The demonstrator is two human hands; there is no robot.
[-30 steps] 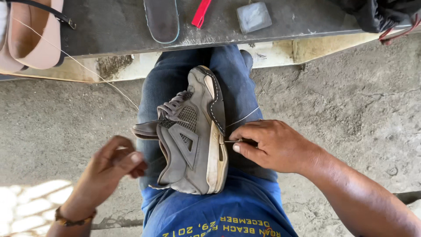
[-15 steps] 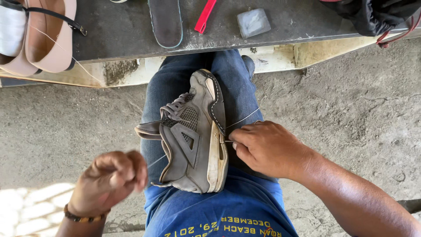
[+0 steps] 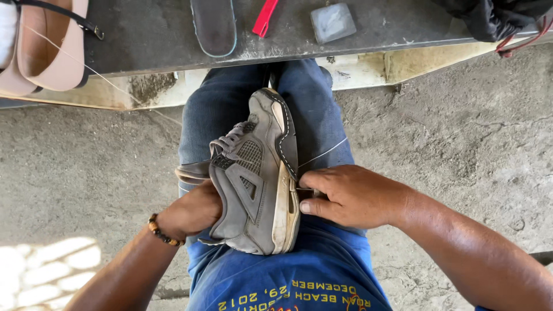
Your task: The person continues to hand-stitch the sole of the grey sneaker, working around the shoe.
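On the lap, between both hands, lies the grey sneaker [image 3: 253,184], on its side with its worn cream sole toward my right. Beyond it the dark table [image 3: 144,34] carries tan sandals [image 3: 46,52], a flat insole [image 3: 214,26], a red tool [image 3: 265,17] and a pale waxy block [image 3: 333,22]. I judge the sole stitching partly done: dark stitches edge the toe, the heel end looks unsewn. My left hand [image 3: 193,210] cups the suede upper, grip closed on it; my right hand [image 3: 351,196] pinches something thin at the sole edge, fingers together. A fine thread [image 3: 322,153] runs off from there.
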